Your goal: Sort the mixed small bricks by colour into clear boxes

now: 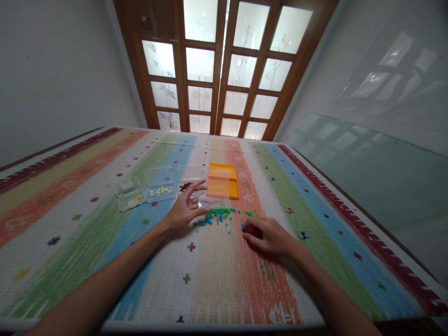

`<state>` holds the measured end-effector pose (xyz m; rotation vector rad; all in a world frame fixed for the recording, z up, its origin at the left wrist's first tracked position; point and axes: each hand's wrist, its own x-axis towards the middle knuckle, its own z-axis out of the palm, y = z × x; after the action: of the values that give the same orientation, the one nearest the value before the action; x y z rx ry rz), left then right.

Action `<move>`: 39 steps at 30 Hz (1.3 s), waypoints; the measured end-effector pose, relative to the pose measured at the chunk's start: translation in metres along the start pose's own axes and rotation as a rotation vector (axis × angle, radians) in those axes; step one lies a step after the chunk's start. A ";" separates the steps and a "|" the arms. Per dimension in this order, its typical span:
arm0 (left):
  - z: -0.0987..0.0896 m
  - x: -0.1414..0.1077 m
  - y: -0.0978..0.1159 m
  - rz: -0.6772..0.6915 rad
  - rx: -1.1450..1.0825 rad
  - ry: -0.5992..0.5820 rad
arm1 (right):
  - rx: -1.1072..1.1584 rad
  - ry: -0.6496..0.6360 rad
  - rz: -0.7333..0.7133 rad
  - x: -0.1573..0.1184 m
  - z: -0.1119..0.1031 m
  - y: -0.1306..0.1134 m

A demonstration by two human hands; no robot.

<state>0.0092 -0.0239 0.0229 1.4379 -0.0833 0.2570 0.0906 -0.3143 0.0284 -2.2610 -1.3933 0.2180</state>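
My left hand (185, 205) is at the left side of a clear plastic box (214, 200), with its fingers stretched apart. Its thumb reaches the front left corner, by a pile of small green and blue toy bricks (219, 214). Whether the hand touches the box, I cannot tell. To the right of the pile, my right hand (264, 234) rests low on the cloth, fingers curled in a pinch. At its fingertips shows a small blue brick (242, 226). A green brick (248, 213) lies just beyond this hand.
Behind the clear box stands an orange divided tray (238, 189). Left of my left hand are open clear boxes: one with dark brown pieces (185, 186), one with pale pieces (161, 192), one with yellow pieces (135, 200). A striped cloth (213, 280) covers the table.
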 end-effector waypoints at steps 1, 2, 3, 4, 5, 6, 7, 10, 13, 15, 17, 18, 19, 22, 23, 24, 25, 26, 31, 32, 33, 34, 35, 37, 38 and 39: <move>0.000 0.000 0.000 0.005 0.005 -0.001 | -0.006 0.002 0.006 0.000 0.001 0.001; 0.000 0.000 0.000 0.010 0.010 -0.003 | -0.012 0.009 0.013 0.000 0.002 0.002; 0.000 0.000 0.000 0.014 0.013 -0.002 | -0.020 0.016 0.022 0.000 0.003 0.004; 0.000 0.000 0.000 0.015 0.016 -0.002 | -0.028 0.020 0.028 0.000 0.004 0.005; 0.000 0.000 0.001 0.013 0.019 -0.001 | -0.037 0.023 0.032 0.000 0.005 0.007; 0.001 0.001 0.002 0.009 0.023 0.001 | -0.045 0.023 0.036 0.001 0.006 0.008; 0.001 0.001 0.003 0.003 0.026 0.003 | -0.052 0.020 0.038 0.001 0.006 0.009; 0.002 0.000 0.006 -0.006 0.033 0.009 | -0.079 0.013 0.041 0.001 0.006 0.009; 0.003 0.000 0.007 -0.007 0.033 0.015 | -0.117 0.010 0.043 0.000 0.005 0.006; 0.003 0.000 0.007 -0.007 0.026 0.008 | -0.136 0.011 0.050 0.000 0.005 0.005; 0.003 -0.001 0.007 -0.001 0.015 0.004 | -0.140 0.010 0.062 0.000 0.005 0.005; 0.003 -0.001 0.007 0.002 0.010 0.003 | -0.136 0.008 0.066 0.000 0.004 0.006; 0.003 -0.001 0.007 0.006 0.006 0.003 | -0.126 0.006 0.068 0.000 0.003 0.006; 0.003 -0.001 0.006 0.009 0.008 -0.005 | -0.066 0.007 0.051 0.004 -0.003 0.006; 0.002 -0.001 0.005 0.008 0.008 -0.009 | -0.039 0.019 0.039 0.006 -0.006 0.005; 0.002 -0.001 0.004 0.008 0.008 -0.012 | -0.011 0.038 0.025 0.009 -0.010 0.002; 0.002 -0.001 0.002 0.006 0.007 -0.019 | 0.015 0.068 0.008 0.013 -0.013 -0.001; 0.002 -0.001 0.001 0.004 0.005 -0.028 | 0.035 0.097 -0.010 0.017 -0.017 -0.005; 0.004 -0.002 -0.001 0.001 -0.009 -0.046 | 0.111 0.205 -0.068 0.048 -0.030 -0.027; 0.005 -0.002 -0.001 -0.004 -0.015 -0.043 | 0.102 0.207 -0.080 0.056 -0.031 -0.030; 0.005 -0.002 -0.001 -0.011 -0.021 -0.042 | 0.080 0.213 -0.084 0.063 -0.032 -0.032; 0.005 -0.002 -0.001 -0.017 -0.026 -0.043 | 0.053 0.222 -0.079 0.070 -0.032 -0.034; 0.005 -0.002 -0.001 -0.021 -0.029 -0.047 | 0.022 0.221 -0.072 0.076 -0.031 -0.035; 0.004 -0.002 -0.001 -0.020 -0.036 -0.054 | -0.031 0.201 -0.055 0.088 -0.030 -0.034; 0.004 -0.002 -0.002 -0.017 -0.039 -0.057 | -0.050 0.190 -0.045 0.093 -0.029 -0.034; 0.004 -0.002 -0.002 -0.015 -0.042 -0.058 | -0.063 0.179 -0.036 0.097 -0.027 -0.033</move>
<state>0.0084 -0.0279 0.0211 1.4038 -0.1250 0.2003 0.1195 -0.2255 0.0785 -2.2420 -1.3626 -0.0401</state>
